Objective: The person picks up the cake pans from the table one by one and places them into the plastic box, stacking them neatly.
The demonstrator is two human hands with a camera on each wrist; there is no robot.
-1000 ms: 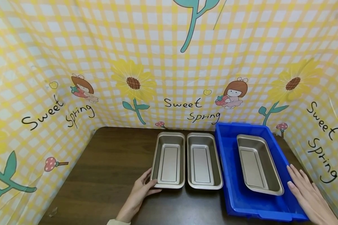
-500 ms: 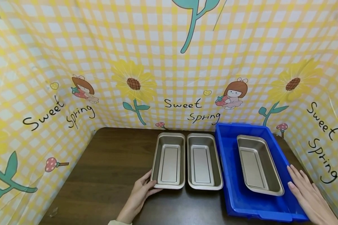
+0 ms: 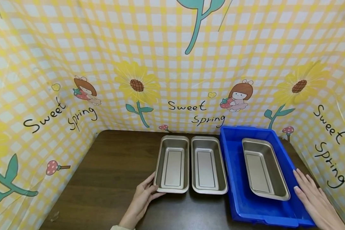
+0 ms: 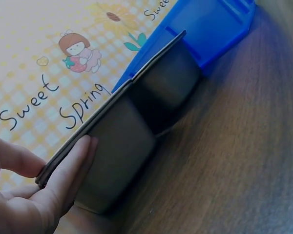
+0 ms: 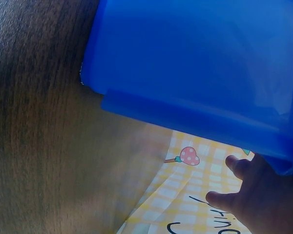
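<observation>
At its near left corner, a metal loaf pan [image 3: 173,167] has its rim pinched by my left hand [image 3: 142,198]. The left wrist view shows the thumb [image 4: 19,158] over the rim and the fingers [image 4: 71,165] against the outer wall. A second loaf pan [image 3: 205,167] stands just right of it, upright on the table. A third loaf pan [image 3: 257,172] sits inside a blue plastic tray [image 3: 237,201], turned slightly askew. My right hand [image 3: 316,198], fingers extended, rests at the tray's right edge; the right wrist view catches it [image 5: 268,195] dark beside the tray.
A dark wooden table [image 3: 112,169] carries everything. Behind and on both sides hangs a yellow checked cloth [image 3: 178,76] with printed flowers and lettering. The blue tray reaches close to the table's right side. A small clear scrap [image 3: 54,217] lies at the front left.
</observation>
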